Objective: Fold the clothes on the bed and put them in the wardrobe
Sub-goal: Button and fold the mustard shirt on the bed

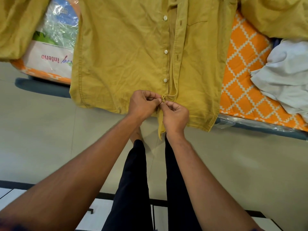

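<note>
Right now: fastening the lowest button of the mustard shirt (120, 55), judged from both hands meeting on its front opening near the hem.
Shirt's place: spread front-up on the bed (241, 67), with the hem hanging past the bed's near edge over the floor (41, 122).
Long axis: runs 12 to 6 o'clock, with the collar end toward 12 and out of view and the hem toward 6, nearest the person.
Left hand (143, 104): a narrow pinching grip on the button-side edge, at 9 o'clock of the meeting point.
Right hand (175, 115): a narrow pinching grip on the buttonhole strip (179, 40), at 4 o'clock of the meeting point. The strip rises in a small loop just above the fingertips.
Key relation: the two edges touch between the fingertips. The button being worked is hidden there, so I cannot tell whether it is through. Both hands are equally near, and the open front leads away from them toward 12 o'clock.
Counts: one mustard shirt. Two sleeves (16, 27), at 10 and 2 o'clock. Three white buttons (166, 51) showing, none through the strip. Two buttonholes (177, 57) plainly showing. One pale heap of clothing (286, 72) at 3 o'clock, its pieces not countable.
Progress: early, by my judgement. Nothing folded is in view.
</note>
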